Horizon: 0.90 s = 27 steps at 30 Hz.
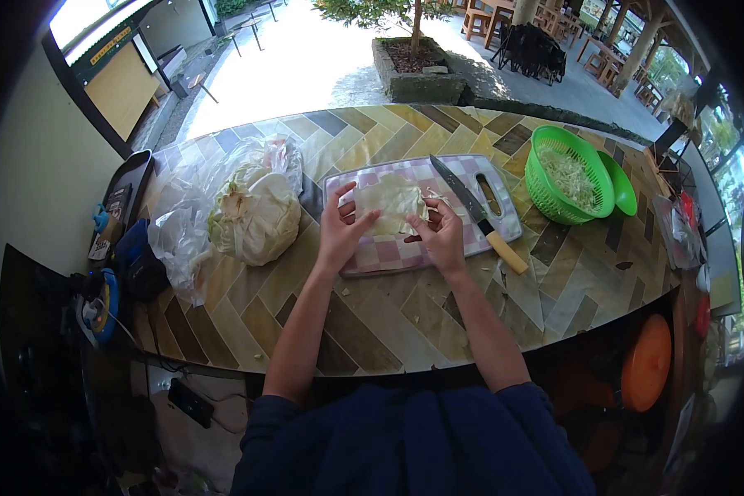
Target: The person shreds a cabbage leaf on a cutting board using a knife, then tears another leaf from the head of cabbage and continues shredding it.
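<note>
I have both hands over the cutting board [372,259], which I take as my landmark, with a pale cabbage leaf [388,202] spread between them above its middle. The left hand [341,223] pinches the leaf's left end, thumb on the near side and fingers curled along the edge; the right hand [440,235] has thumb and fingers clamped on the opposite end, where the edge looks ragged. So the leaf lies directly between the two sets of fingertips, its longer axis running crosswise from hand to hand, roughly along the board's length, and neither hand is clearly nearer to it. From this steep, curved view I can't tell whether its underside touches the board or hangs just above it. The knife [474,212] rests on the board's right part, set diagonally: tip towards the far edge, wooden handle reaching past the near right corner. It is nearer the right hand, just beside it, and neither hand touches it. Left of the board I see a cabbage head [260,217] against a clear plastic bag [176,236]; right of the board, a green basket [541,192] holds pale shreds [570,175], with a green bowl [626,188] just behind it.
</note>
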{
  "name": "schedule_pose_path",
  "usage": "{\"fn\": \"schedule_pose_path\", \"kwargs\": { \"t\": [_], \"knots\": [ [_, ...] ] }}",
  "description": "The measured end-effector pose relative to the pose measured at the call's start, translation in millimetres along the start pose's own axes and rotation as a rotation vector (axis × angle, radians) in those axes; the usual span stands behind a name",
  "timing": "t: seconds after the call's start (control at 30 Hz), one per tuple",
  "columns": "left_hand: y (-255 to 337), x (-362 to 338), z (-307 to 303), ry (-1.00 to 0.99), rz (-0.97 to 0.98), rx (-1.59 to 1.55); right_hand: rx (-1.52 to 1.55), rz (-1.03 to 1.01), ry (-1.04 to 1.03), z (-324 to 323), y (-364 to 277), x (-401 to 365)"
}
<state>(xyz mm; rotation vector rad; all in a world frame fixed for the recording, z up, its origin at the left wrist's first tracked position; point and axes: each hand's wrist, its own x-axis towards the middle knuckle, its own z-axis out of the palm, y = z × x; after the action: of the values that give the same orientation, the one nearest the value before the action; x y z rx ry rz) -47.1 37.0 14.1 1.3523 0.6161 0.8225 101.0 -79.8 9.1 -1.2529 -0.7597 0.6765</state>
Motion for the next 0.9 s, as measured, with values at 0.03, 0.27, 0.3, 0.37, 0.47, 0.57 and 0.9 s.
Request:
{"fn": "schedule_pose_path", "kwargs": {
  "t": [0.03, 0.27, 0.3, 0.37, 0.47, 0.57, 0.9],
  "knots": [
    [-1.3, -1.1, 0.9, 0.043, 0.127, 0.223, -0.080, -0.044, 0.030, 1.0, 0.8, -0.6],
    [0.2, -3.9, 3.9, 0.095, 0.537, 0.779, -0.929, -0.531, 0.131, -17.6, -13.2, 0.4],
    [0.9, -4.4, 3.3, 0.068, 0.542, 0.779, -1.050, -0.496, 0.182, -22.9, -21.3, -1.0],
    [2.7, -8.0, 5.8, 0.016, 0.529, 0.826, -1.260, -0.362, 0.262, -37.0, -24.6, -2.1],
    [3.8, -11.0, 11.0, -0.095, 0.561, 0.912, -1.424, -0.108, 0.287, -55.5, -22.7, -8.8],
    [-5.3, -14.1, 15.3, -0.156, 0.594, 0.998, -1.408, 0.018, 0.202, -60.4, -26.7, -11.1],
    [-9.4, -9.5, 16.3, -0.152, 0.460, 0.942, -1.377, 0.118, 0.260, -56.8, -32.1, -11.0]
  ]
}}
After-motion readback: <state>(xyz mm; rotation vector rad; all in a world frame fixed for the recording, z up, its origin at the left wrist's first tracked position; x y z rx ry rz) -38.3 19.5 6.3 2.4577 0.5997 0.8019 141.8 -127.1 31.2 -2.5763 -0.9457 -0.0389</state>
